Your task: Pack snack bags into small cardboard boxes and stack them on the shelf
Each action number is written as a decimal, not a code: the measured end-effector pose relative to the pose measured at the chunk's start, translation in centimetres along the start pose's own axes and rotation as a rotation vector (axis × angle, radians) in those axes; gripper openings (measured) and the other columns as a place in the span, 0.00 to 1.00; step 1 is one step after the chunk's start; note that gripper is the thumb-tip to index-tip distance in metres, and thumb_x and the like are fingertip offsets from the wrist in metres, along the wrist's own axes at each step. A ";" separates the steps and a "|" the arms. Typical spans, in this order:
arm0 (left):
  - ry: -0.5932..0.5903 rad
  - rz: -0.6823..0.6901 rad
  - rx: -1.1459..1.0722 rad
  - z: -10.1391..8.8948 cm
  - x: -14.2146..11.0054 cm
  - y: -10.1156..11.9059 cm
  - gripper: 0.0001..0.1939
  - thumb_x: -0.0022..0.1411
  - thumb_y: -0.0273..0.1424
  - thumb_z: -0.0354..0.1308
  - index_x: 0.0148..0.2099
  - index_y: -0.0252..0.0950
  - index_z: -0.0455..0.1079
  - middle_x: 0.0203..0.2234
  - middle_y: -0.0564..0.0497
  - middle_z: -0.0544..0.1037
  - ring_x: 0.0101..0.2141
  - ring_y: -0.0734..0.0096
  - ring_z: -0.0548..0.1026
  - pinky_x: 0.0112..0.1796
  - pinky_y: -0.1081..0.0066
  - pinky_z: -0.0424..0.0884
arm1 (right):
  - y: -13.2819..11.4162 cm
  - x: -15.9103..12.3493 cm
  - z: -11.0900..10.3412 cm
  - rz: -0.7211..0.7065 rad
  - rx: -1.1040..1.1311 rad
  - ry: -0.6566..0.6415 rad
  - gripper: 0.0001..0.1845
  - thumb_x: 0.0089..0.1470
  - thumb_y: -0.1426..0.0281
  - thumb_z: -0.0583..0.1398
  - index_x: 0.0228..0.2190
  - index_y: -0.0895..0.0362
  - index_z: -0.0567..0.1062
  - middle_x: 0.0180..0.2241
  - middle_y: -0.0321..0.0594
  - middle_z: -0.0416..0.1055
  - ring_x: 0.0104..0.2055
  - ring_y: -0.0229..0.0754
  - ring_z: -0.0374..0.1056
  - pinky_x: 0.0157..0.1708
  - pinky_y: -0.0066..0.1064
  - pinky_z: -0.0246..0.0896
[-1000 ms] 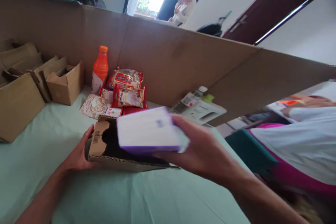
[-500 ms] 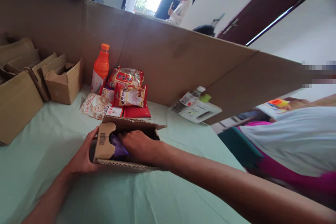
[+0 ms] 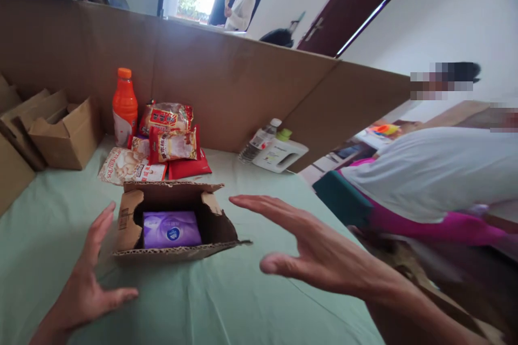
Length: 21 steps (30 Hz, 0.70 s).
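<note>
In the middle of the green cloth stands an open cardboard box (image 3: 129, 221), its top flaps up. A purple tissue pack (image 3: 172, 229) lies inside on the box's left and middle part. My left hand (image 3: 91, 275) is just left of the box, fingers and thumb spread, holding nothing. To the right of the box hovers my right hand (image 3: 301, 245), empty too, with fingers stretched out and the thumb apart. Neither hand appears to touch the box. Behind it lie snack bags: a red and white bag (image 3: 174, 144), a clear-fronted red bag (image 3: 168, 116) and a pale nut bag (image 3: 123, 164).
An orange drink bottle (image 3: 125, 105) stands behind the snacks. Several cardboard boxes (image 3: 67, 137) are at the left. A clear bottle (image 3: 259, 143) and a white jug (image 3: 281, 155) lean by the cardboard wall (image 3: 226, 86). People (image 3: 424, 172) are beyond it at right and back.
My right hand has come out of the box and moved right. My left hand has let go of the box's side. The purple tissue pack now shows inside. The view has swung right.
</note>
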<state>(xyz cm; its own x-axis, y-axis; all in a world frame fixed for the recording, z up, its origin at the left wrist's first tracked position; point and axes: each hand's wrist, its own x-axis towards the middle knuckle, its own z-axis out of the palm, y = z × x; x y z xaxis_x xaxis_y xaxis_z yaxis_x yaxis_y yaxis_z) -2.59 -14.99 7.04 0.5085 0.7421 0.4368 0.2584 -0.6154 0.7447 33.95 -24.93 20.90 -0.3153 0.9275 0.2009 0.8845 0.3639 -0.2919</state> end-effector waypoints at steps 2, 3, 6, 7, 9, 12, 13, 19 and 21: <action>0.075 0.047 0.036 -0.1 -0.3 1.9 0.48 0.60 0.47 0.66 0.74 0.44 0.45 0.70 0.41 0.53 0.69 0.46 0.52 0.67 0.46 0.53 | 0.9 -1.0 1.6 -0.022 0.045 -0.031 0.53 0.54 0.36 0.55 0.68 0.56 0.55 0.65 0.55 0.61 0.65 0.56 0.61 0.59 0.49 0.64; 0.106 0.058 0.044 -0.1 -0.3 2.8 0.45 0.61 0.45 0.65 0.73 0.44 0.47 0.69 0.41 0.57 0.68 0.48 0.55 0.67 0.48 0.54 | 1.2 -1.0 2.5 -0.043 0.069 -0.041 0.56 0.52 0.35 0.55 0.69 0.56 0.53 0.66 0.56 0.59 0.66 0.57 0.59 0.61 0.50 0.62; 0.177 0.021 0.045 0.3 0.6 4.4 0.37 0.67 0.39 0.60 0.72 0.45 0.49 0.59 0.43 0.72 0.63 0.52 0.66 0.65 0.47 0.59 | 1.6 0.0 5.1 -0.083 0.154 -0.053 0.54 0.54 0.37 0.57 0.69 0.55 0.52 0.66 0.55 0.60 0.65 0.56 0.60 0.62 0.51 0.60; 0.195 -0.010 0.052 0.5 0.9 4.6 0.35 0.68 0.37 0.58 0.72 0.46 0.50 0.55 0.45 0.75 0.61 0.54 0.69 0.63 0.47 0.61 | 1.6 0.4 5.9 -0.083 0.180 -0.038 0.50 0.57 0.41 0.58 0.69 0.55 0.52 0.65 0.54 0.61 0.65 0.55 0.61 0.62 0.51 0.60; 0.223 -0.072 0.080 0.8 1.6 4.8 0.30 0.70 0.36 0.55 0.71 0.46 0.53 0.49 0.48 0.79 0.57 0.56 0.73 0.61 0.49 0.65 | 1.5 0.8 7.3 -0.081 0.219 0.036 0.41 0.62 0.51 0.59 0.68 0.53 0.52 0.65 0.52 0.61 0.66 0.53 0.59 0.62 0.50 0.60; 0.257 -0.107 0.149 1.0 2.1 4.9 0.27 0.70 0.37 0.56 0.68 0.45 0.57 0.46 0.50 0.80 0.54 0.58 0.75 0.59 0.52 0.67 | 1.1 0.8 8.7 -0.070 0.204 0.249 0.37 0.61 0.63 0.61 0.67 0.53 0.54 0.66 0.54 0.58 0.68 0.54 0.56 0.61 0.52 0.61; 0.262 -0.111 0.169 1.1 2.2 5.0 0.27 0.69 0.37 0.56 0.68 0.45 0.58 0.45 0.50 0.81 0.54 0.59 0.75 0.59 0.52 0.67 | 0.9 0.7 9.0 -0.061 0.180 0.329 0.34 0.60 0.65 0.62 0.64 0.54 0.58 0.64 0.54 0.61 0.66 0.55 0.58 0.59 0.53 0.62; 0.150 -0.055 0.132 0.3 2.5 6.1 0.15 0.68 0.32 0.57 0.56 0.47 0.69 0.45 0.51 0.81 0.56 0.58 0.74 0.57 0.55 0.71 | 0.2 0.0 10.2 -0.044 0.160 0.526 0.07 0.58 0.66 0.62 0.39 0.54 0.75 0.48 0.48 0.75 0.56 0.56 0.67 0.54 0.52 0.63; 0.073 0.025 0.064 0.0 2.4 6.3 0.09 0.67 0.32 0.57 0.49 0.46 0.73 0.46 0.51 0.81 0.58 0.56 0.72 0.57 0.54 0.71 | 0.3 -0.1 10.6 -0.034 0.195 0.460 0.10 0.59 0.63 0.61 0.39 0.55 0.77 0.55 0.50 0.71 0.61 0.58 0.62 0.56 0.54 0.61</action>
<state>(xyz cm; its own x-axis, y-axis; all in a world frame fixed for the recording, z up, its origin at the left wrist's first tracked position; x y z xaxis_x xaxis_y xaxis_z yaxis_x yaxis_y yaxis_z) 0.21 -17.10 12.76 0.4545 0.7425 0.4921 0.2998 -0.6477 0.7004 30.60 -24.01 10.87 -0.1195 0.7969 0.5922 0.7817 0.4432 -0.4388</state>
